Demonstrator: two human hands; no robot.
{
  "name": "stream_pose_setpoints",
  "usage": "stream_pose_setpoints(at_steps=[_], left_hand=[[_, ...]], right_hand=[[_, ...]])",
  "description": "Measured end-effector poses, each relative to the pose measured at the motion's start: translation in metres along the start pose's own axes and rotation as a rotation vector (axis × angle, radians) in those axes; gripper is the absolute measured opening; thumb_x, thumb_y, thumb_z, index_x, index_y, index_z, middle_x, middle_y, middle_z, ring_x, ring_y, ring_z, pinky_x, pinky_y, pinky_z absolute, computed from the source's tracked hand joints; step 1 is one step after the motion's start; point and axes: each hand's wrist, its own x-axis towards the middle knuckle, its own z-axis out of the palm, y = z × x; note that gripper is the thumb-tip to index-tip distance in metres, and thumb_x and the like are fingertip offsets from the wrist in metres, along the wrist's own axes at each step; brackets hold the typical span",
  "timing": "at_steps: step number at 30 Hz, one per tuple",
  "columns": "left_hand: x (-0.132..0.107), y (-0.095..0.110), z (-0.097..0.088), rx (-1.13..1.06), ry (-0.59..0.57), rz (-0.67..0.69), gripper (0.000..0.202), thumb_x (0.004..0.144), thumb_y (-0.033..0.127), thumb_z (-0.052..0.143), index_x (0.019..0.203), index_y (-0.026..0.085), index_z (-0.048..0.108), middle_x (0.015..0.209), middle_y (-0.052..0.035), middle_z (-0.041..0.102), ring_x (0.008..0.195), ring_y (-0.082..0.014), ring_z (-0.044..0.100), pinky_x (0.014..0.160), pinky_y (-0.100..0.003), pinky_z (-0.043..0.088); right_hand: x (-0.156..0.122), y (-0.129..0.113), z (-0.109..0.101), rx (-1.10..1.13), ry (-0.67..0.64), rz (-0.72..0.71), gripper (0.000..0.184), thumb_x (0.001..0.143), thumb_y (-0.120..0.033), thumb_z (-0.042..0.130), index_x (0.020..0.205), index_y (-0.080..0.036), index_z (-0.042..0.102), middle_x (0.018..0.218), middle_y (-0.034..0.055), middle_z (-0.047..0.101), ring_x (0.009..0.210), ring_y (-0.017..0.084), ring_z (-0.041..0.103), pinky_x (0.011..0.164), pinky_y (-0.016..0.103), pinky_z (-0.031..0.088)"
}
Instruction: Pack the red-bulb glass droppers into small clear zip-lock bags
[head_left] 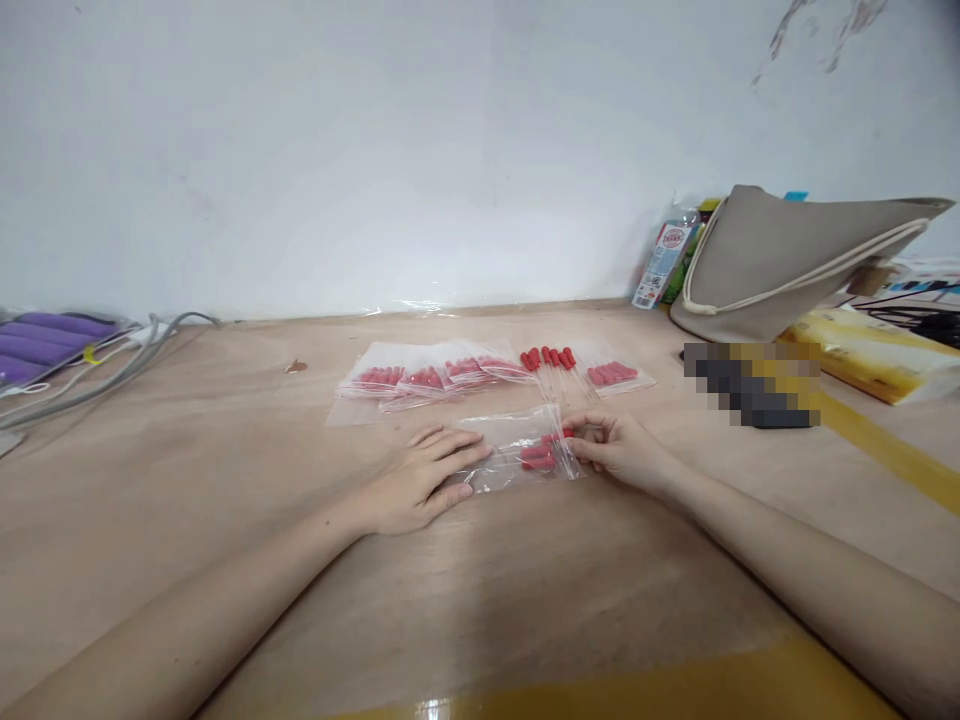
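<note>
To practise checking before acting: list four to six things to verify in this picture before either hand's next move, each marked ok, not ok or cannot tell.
1. The left hand lies flat on the clear bag, pressing it to the table: ok.
2. The right hand has its fingertips at the bag's right end: ok.
3. Firm pinch by the right hand: cannot tell.
4. The red-capped pieces in the bag lie near its right end; bag mouth sealed: cannot tell.
5. The loose red-capped pieces lie behind the bag, apart from it: ok.
6. The filled bags lie in a row behind, touched by neither hand: ok.
</note>
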Motion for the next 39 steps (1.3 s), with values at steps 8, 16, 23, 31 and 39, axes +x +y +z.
stream_pose_setpoints(at_steps=[8,16,23,31,39], left_hand=[[0.001,0.000,-0.001,0.011,-0.011,-0.013,0.045,0.095,0.035,0.039,0.139,0.028,0.035,0.141,-0.0048,0.040,0.129,-0.0234,0.035,0.109,-0.048,0.026],[0.000,-0.002,-0.001,0.007,-0.002,0.006,0.045,0.095,0.035,0.039,0.140,0.029,0.033,0.141,-0.0049,0.040,0.128,-0.0235,0.036,0.108,-0.047,0.028],[0.000,-0.001,0.000,-0.008,0.008,-0.009,0.048,0.095,0.036,0.040,0.141,0.026,0.031,0.139,-0.0061,0.042,0.128,-0.0233,0.036,0.108,-0.046,0.028],[0.000,-0.001,0.001,0.010,0.009,0.010,0.046,0.095,0.036,0.039,0.139,0.025,0.032,0.140,-0.0065,0.041,0.129,-0.0219,0.037,0.109,-0.045,0.026],[0.000,-0.003,0.003,0.000,0.015,0.019,0.046,0.095,0.036,0.039,0.140,0.026,0.032,0.141,-0.0059,0.041,0.129,-0.0216,0.036,0.110,-0.045,0.025]], right_hand=[[0.010,0.008,0.008,-0.300,0.139,-0.182,0.026,0.067,-0.044,0.067,0.075,-0.020,0.072,0.074,0.0040,0.070,0.067,0.020,0.062,0.059,0.030,0.048],[0.008,-0.009,-0.003,-0.218,-0.032,-0.104,0.026,0.068,-0.043,0.063,0.068,-0.018,0.067,0.058,-0.0002,0.062,0.052,0.012,0.053,0.050,0.024,0.041],[0.063,-0.026,-0.039,-0.885,0.453,-0.191,0.009,0.069,-0.021,0.059,0.075,-0.015,0.062,0.075,0.0074,0.065,0.070,0.018,0.058,0.066,0.030,0.043],[0.112,-0.045,-0.031,-0.817,0.474,0.150,0.022,0.063,-0.016,0.067,0.049,-0.015,0.049,0.059,0.0089,0.056,0.074,0.024,0.060,0.066,0.035,0.042],[0.117,-0.044,-0.035,-0.596,0.457,0.265,0.031,0.049,-0.014,0.078,0.049,-0.018,0.047,0.039,-0.0034,0.041,0.042,0.013,0.045,0.037,0.024,0.032]])
